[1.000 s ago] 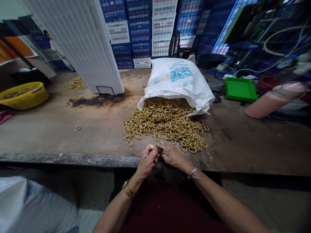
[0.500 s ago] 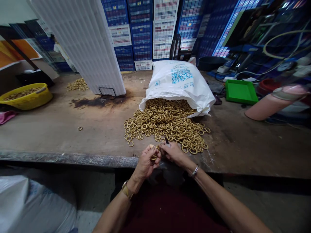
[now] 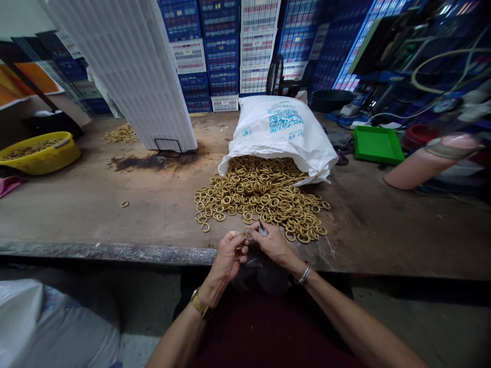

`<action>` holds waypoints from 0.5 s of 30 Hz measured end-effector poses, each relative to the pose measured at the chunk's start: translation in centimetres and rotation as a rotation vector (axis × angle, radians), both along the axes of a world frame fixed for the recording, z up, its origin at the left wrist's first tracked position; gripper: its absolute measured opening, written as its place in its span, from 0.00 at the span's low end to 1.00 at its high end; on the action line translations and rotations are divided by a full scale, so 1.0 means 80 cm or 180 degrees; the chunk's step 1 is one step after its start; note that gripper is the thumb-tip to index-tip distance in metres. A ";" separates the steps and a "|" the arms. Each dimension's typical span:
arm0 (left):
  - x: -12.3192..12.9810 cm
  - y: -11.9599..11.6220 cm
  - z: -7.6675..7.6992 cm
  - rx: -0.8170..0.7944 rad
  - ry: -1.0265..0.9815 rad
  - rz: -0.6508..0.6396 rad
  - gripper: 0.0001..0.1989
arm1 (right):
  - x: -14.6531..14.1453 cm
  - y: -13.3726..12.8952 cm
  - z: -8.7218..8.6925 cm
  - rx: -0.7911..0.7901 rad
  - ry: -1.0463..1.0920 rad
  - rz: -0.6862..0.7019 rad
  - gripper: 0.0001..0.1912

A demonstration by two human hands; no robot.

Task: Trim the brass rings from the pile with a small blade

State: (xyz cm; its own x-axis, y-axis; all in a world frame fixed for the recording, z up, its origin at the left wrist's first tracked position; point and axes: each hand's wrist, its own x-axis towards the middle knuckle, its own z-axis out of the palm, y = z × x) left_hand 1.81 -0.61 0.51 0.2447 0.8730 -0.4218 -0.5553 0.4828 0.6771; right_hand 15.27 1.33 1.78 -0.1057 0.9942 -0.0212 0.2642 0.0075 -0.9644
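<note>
Gold-coloured rings are pinched in my left hand (image 3: 230, 254), near the table's front edge; one ring (image 3: 247, 232) stands out between both hands' fingertips. Closed around a small tool with a dark pointed tip and a grey blade-like part (image 3: 262, 228) is my right hand (image 3: 273, 245); it looks like a knife, though its far end is hidden in the palm. Just beyond my hands lies a pile of gold rings (image 3: 264, 197), spilling from the mouth of a white woven sack (image 3: 249, 115) with blue print.
One loose ring (image 3: 125, 203) lies left on the wooden table (image 3: 161, 220). A yellow basin (image 3: 49, 157) of rings stands far left, beside a tall white ribbed panel (image 3: 153, 92). A green tray (image 3: 378, 144) and pink bottle (image 3: 425, 166) are at right. Crates (image 3: 224, 56) are stacked behind.
My left fingers have shifted slightly, and a ring now shows more clearly between the two hands. My right hand keeps its grip on the tool. The whole view has drifted a little.
</note>
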 end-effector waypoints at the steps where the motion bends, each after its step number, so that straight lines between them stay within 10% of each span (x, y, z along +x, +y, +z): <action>1: 0.000 0.000 0.000 -0.0003 0.0008 -0.0009 0.16 | 0.001 0.000 0.002 0.0027 -0.0024 -0.0002 0.11; 15: 0.005 -0.001 -0.005 0.0221 0.0296 -0.0070 0.17 | -0.004 -0.004 -0.014 -0.0328 0.0177 -0.0030 0.11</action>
State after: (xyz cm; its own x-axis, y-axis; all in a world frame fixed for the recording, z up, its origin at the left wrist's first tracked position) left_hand 2.17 -0.69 0.12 0.2269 0.8958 -0.3822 -0.4783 0.4443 0.7575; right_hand 14.92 1.00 0.70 -0.1003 0.9880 -0.1177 0.2100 -0.0946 -0.9731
